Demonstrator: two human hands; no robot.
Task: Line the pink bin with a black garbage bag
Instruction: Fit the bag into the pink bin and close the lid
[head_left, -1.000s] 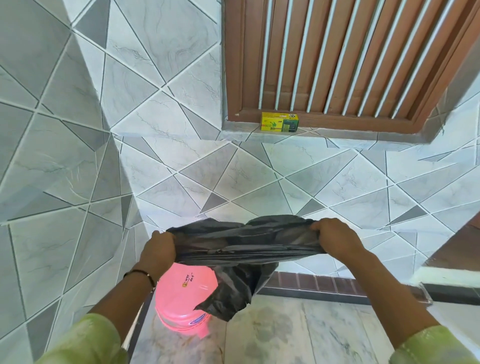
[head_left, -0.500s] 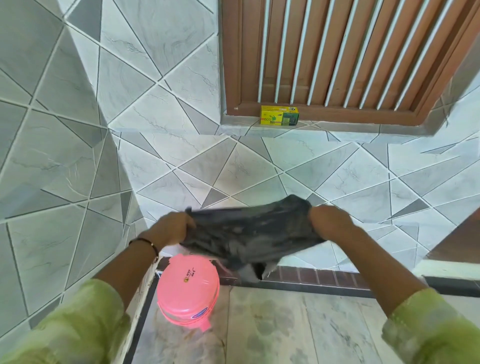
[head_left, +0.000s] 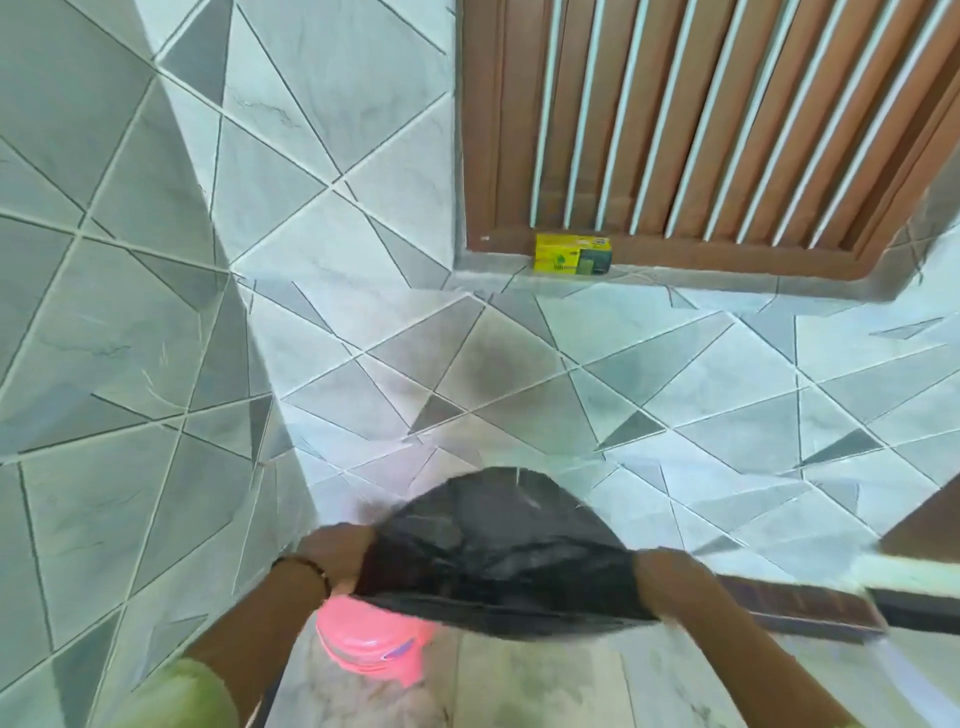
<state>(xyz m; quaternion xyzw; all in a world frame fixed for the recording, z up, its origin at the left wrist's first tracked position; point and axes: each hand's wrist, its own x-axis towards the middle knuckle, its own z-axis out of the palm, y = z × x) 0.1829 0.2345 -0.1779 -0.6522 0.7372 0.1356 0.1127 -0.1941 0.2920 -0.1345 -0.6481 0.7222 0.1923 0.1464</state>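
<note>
A black garbage bag (head_left: 498, 551) billows between my hands, puffed up into a dome and blurred by motion. My left hand (head_left: 337, 558) grips its left edge, a thin bracelet on the wrist. My right hand (head_left: 670, 582) grips the right edge. The pink bin (head_left: 371, 642) stands on the floor in the corner below my left hand. Its lid is on, and the bag hides its upper right part.
Grey and white tiled walls meet in a corner just left of the bin. A brown louvred wooden window (head_left: 701, 119) is set in the wall ahead, with a yellow box (head_left: 571, 253) on its sill. A dark brick skirting (head_left: 810, 608) runs along the floor at right.
My hands have swung the bag up and then down again. It has filled with air and spread wider, and now covers part of the bin.
</note>
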